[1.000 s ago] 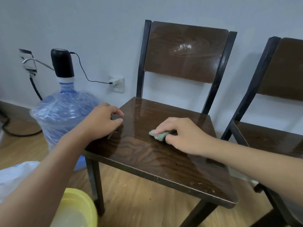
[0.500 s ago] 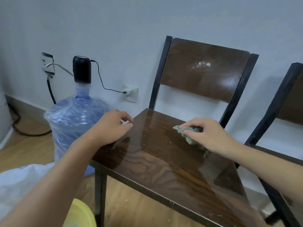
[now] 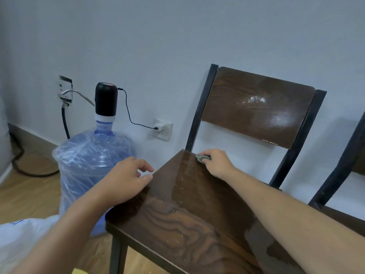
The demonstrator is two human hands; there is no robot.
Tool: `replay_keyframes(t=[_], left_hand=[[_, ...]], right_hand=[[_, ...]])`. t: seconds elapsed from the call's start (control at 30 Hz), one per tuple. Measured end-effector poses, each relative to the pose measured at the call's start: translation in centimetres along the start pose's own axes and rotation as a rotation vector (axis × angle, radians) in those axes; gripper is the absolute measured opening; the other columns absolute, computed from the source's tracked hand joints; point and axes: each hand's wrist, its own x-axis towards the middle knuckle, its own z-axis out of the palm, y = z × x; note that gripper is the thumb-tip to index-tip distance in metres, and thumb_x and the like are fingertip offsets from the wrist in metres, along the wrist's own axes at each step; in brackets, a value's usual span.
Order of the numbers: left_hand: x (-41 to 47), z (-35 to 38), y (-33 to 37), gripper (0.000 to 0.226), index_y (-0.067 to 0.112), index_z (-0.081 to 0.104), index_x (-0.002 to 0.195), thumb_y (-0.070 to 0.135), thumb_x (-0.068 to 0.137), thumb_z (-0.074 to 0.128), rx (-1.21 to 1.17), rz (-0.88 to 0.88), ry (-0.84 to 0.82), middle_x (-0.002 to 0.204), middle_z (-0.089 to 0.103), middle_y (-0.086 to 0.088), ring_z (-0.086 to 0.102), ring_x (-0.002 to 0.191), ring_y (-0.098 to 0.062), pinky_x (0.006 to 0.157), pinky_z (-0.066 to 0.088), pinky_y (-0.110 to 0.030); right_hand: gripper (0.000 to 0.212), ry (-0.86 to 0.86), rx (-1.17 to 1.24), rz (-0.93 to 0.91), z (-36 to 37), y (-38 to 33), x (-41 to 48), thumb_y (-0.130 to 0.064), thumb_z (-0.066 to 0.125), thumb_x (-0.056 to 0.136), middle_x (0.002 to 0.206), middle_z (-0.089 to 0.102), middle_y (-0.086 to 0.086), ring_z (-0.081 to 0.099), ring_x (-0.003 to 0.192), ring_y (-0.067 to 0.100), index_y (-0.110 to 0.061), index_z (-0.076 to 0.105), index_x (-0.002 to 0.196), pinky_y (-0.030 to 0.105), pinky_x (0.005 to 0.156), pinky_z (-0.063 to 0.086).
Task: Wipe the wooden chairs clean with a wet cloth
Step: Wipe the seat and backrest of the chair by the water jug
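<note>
**Cloth gripped at the seat's back corner**

Clenched in the right hand [image 3: 216, 162], a green cloth [image 3: 201, 158] is pressed onto the rear left corner of the wooden chair [image 3: 189, 212] seat, the arm stretched forward across it. The left hand [image 3: 126, 180] is rested loosely curled, holding nothing, on the seat's left edge. A water jug [image 3: 92, 165] is seen beside the chair; a second chair [image 3: 347, 155] is partly visible at right.

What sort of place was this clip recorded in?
Probably a plain room in a home or small office. A water jug with an electric pump stands on a wood-look floor against a bare wall, and two wooden chairs sit side by side along the wall.
</note>
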Motion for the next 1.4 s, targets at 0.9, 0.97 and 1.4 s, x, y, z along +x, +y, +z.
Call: replay_keyframes(t=[0.9,0.97,1.4], left_hand=[[-0.5,-1.1,2.1,0.027,0.021,0.071,0.118,0.025,0.096,0.056,0.028,0.034,0.010,0.110,0.061,0.007,0.062,0.102,-0.014,0.088,0.047,-0.030],[-0.6,-1.2,2.3,0.027,0.021,0.071,0.119,0.026,0.096,0.056,0.034,0.042,0.002,0.107,0.061,0.008,0.063,0.101,-0.014,0.088,0.049,-0.030],[-1.0,-1.9,2.4,0.026,0.023,0.072,0.115,0.026,0.094,0.057,0.029,0.031,0.013,0.115,0.065,0.004,0.063,0.102,-0.015,0.094,0.051,-0.034]], right_hand=[[0.039,-0.687,0.202,-0.451,-7.9,-3.8,-22.3,0.016,0.062,0.087,0.113,0.077,-0.010,0.067,0.110,0.016,-0.015,0.083,0.098,0.036,0.096,0.053],[0.043,-0.733,0.288,-0.357,-8.8,-3.5,-21.5,0.020,0.058,0.083,0.109,0.078,0.002,0.071,0.103,0.030,-0.013,0.083,0.097,0.046,0.087,0.058],[0.047,-0.495,1.015,0.208,-3.1,-5.7,-12.6,0.012,0.075,0.079,0.125,0.066,0.027,0.070,0.101,0.027,0.004,0.065,0.123,0.027,0.076,0.065]])
